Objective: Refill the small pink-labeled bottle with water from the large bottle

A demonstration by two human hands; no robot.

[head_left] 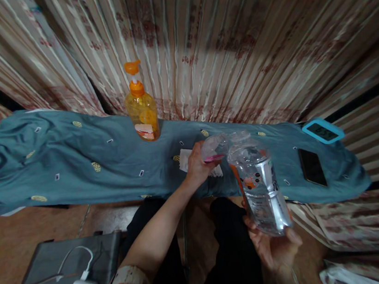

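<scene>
- The right hand [276,247] has its grip clamped around the bottom of a clear plastic bottle [260,188], in front of the near edge of the desk [73,162], which a blue-green cloth covers.
- The long axis of the bottle goes from the palm up and away, a little to the left, so the open neck is the far end.
- The left hand [197,164] is right at this neck. Its grip is closed on a small clear piece with a pink rim [213,150], maybe a cap or funnel; it is blurred.
- The bottle label shows orange and dark marks, but I cannot read the writing.
- An orange pump bottle [141,108] stands at the far edge, its label not readable.
- Near the right end lie a dark phone [312,167] and a blue clock [322,131]; its digits look like 6:59.
</scene>
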